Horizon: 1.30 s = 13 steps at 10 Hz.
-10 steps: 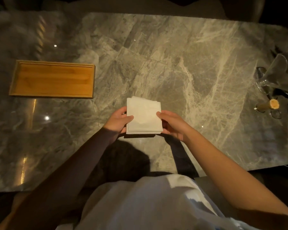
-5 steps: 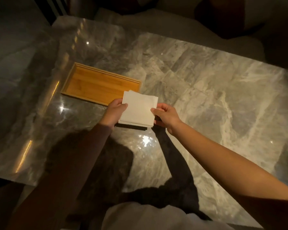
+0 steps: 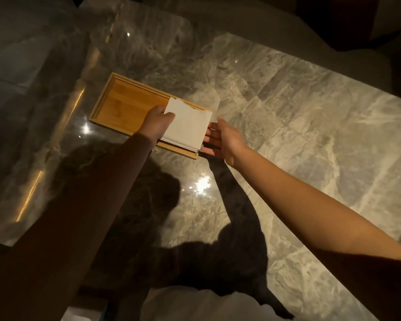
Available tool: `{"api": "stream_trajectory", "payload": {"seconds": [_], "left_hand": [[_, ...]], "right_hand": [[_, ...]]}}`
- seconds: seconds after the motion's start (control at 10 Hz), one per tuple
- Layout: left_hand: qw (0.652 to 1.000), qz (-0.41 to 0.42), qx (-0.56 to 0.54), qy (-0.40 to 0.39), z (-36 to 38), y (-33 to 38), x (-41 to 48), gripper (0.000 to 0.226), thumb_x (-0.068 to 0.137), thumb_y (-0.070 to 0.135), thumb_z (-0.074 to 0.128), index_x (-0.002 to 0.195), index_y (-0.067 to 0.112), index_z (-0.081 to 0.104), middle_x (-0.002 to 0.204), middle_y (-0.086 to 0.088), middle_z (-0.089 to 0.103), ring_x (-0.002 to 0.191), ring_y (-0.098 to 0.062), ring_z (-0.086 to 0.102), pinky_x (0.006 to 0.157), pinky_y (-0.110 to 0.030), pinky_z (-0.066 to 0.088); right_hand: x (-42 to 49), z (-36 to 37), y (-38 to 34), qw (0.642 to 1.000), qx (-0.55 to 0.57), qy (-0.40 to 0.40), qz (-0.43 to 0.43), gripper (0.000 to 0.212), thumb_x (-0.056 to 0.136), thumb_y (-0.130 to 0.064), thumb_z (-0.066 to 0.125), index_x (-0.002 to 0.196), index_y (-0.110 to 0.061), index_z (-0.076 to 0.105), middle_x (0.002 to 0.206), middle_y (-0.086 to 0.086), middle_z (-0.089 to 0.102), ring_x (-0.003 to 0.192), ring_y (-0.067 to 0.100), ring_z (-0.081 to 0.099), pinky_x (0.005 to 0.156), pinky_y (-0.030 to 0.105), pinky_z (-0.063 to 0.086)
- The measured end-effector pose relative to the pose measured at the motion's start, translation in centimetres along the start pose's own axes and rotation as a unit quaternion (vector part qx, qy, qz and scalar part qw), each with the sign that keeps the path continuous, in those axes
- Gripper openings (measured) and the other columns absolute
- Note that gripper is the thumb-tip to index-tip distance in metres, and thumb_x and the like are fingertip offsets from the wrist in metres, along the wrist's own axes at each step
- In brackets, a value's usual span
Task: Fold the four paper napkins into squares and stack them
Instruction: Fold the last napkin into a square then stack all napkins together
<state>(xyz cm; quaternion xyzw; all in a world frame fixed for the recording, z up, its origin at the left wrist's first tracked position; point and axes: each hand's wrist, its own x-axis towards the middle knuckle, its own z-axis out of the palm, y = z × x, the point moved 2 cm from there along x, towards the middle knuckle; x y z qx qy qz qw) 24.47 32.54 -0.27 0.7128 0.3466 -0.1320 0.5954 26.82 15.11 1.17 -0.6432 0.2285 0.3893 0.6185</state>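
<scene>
A stack of white folded paper napkins sits over the right end of a shallow wooden tray. My left hand grips the stack at its left edge, thumb on top. My right hand is just right of the stack, fingers straight and spread, its fingertips at or under the stack's right edge. Whether the stack rests on the tray floor or hangs slightly above it is unclear.
The tray lies on a grey marble table with bright light glints. Dark shadows of my arms fall across the near part of the table. A table edge runs along the left.
Both hands carried the napkin stack left and away from me, from the bare marble to over the tray's right end. My right hand's fingers have straightened and loosened from their grip.
</scene>
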Motion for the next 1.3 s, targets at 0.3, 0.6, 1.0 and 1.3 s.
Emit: {"api": "stream_trajectory", "payload": {"seconds": [0.3,0.6,1.0,1.3], "left_hand": [[0.994,0.039,0.106,0.005,0.1,0.8,0.7,0.036,0.091,0.017,0.048,0.122,0.0,0.052,0.126,-0.023,0.054,0.115,-0.036,0.053,0.089,-0.04,0.048],[0.998,-0.019,0.05,0.021,-0.3,0.6,0.9,0.048,0.094,0.027,0.047,0.134,0.001,0.04,0.141,-0.019,0.044,0.128,-0.034,0.044,0.1,-0.039,0.039],[0.999,0.002,0.032,-0.005,0.1,0.5,0.9,0.054,0.098,0.041,0.032,0.14,0.007,0.037,0.148,-0.016,0.037,0.136,-0.031,0.035,0.107,-0.038,0.032],[0.999,0.017,0.028,0.017,0.3,0.7,-0.2,0.054,0.096,0.043,0.035,0.138,0.009,0.038,0.145,-0.015,0.04,0.133,-0.032,0.038,0.108,-0.042,0.034]], "right_hand": [[-0.1,0.7,-0.6,0.999,-0.011,-0.045,0.009,0.043,0.1,-0.052,0.025,0.106,-0.021,0.054,0.111,0.002,0.064,0.106,0.015,0.061,0.07,0.039,0.06],[-0.5,1.7,-1.8,0.992,0.021,-0.09,0.083,0.068,0.095,-0.062,0.026,0.143,-0.014,0.037,0.142,0.008,0.049,0.131,0.024,0.045,0.104,0.057,0.04],[-1.2,2.8,-2.6,0.989,0.051,-0.083,0.107,0.073,0.096,-0.06,0.026,0.147,-0.008,0.023,0.147,0.015,0.04,0.133,0.032,0.042,0.11,0.06,0.027],[-1.5,2.0,-2.5,0.992,0.035,-0.087,0.086,0.064,0.097,-0.054,0.035,0.143,-0.011,0.03,0.144,0.014,0.044,0.127,0.03,0.047,0.106,0.056,0.037]]}}
